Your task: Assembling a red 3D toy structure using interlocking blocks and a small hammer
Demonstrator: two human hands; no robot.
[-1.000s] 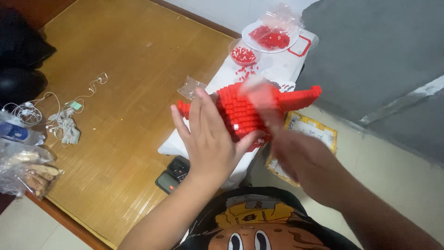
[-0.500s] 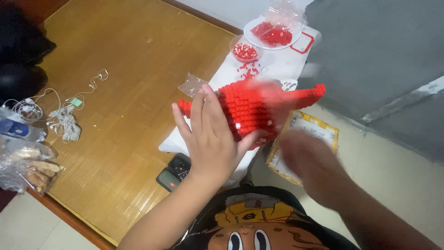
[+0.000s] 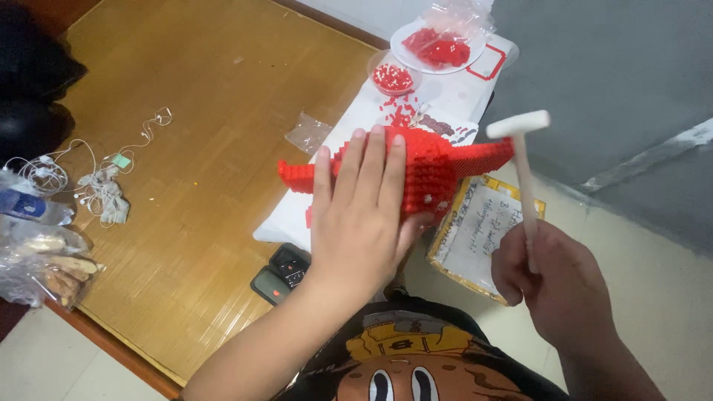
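A red model built of small bricks (image 3: 438, 167) is held in the air over the edge of a wooden table (image 3: 193, 134). My left hand (image 3: 360, 215) lies flat against its near side, fingers together and pointing up. My right hand (image 3: 553, 286) is closed around the handle of a small white mallet (image 3: 521, 156), whose head stands just right of the model's right tip without touching it.
A white sheet (image 3: 445, 96) on the table carries a plate of red bricks (image 3: 438, 52) and a small bowl of red pieces (image 3: 392, 76). A black remote (image 3: 281, 273) lies near me. Tangled white cables (image 3: 96, 186) and plastic bags (image 3: 37, 252) sit left. A yellow-edged box (image 3: 479, 230) rests on the floor.
My right hand has pulled back from the model to the right and now holds the white mallet upright. My left hand has stayed on the model.
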